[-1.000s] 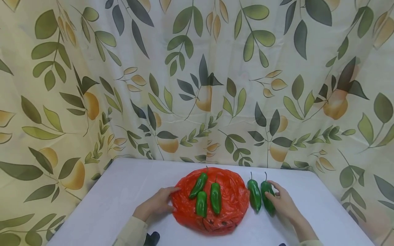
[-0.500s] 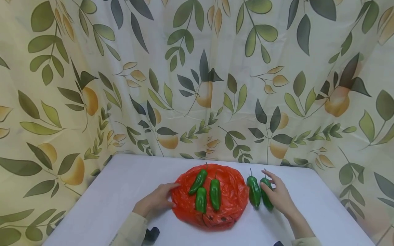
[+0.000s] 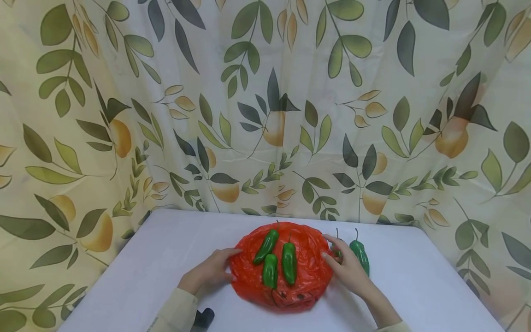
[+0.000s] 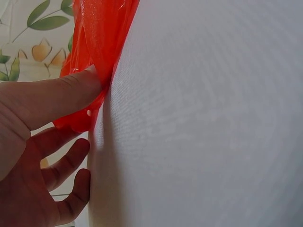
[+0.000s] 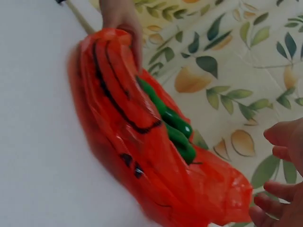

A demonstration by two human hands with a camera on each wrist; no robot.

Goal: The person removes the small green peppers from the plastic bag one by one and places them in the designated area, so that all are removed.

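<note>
- Head view: a red plastic bag [image 3: 312,267], crinkled and spread in a rounded shape, lies on the white table [image 3: 419,272] between a person's two hands.
- The left hand [image 3: 211,270] is at the bag's left edge; the left wrist view shows its thumb [image 4: 71,92] on the red plastic with a finger reaching behind it, pinching the edge, while the other fingers bend loosely beside the table.
- The right hand [image 3: 349,273] is by the bag's right edge, thumb and fingers spread; the right wrist view shows a gap between them, and nothing is held.
- Three green peppers lie on the bag: a slanted pepper [image 3: 266,246] at the upper left, a short pepper [image 3: 270,273] just below it, and a long pepper [image 3: 289,263] to their right.
- Right of the bag, a partly hidden pepper [image 3: 338,253] shows behind the right hand's fingers, and an outer pepper [image 3: 360,256] lies beyond it, stem pointing away from the person.
- Black markings [image 5: 131,164] run over the bag's near side.
- A patterned curtain [image 3: 265,106] with leaves and fruit hangs behind the table.
- Near the light left sleeve [image 3: 176,311] is a dark object [image 3: 204,318], too cut off to identify.
</note>
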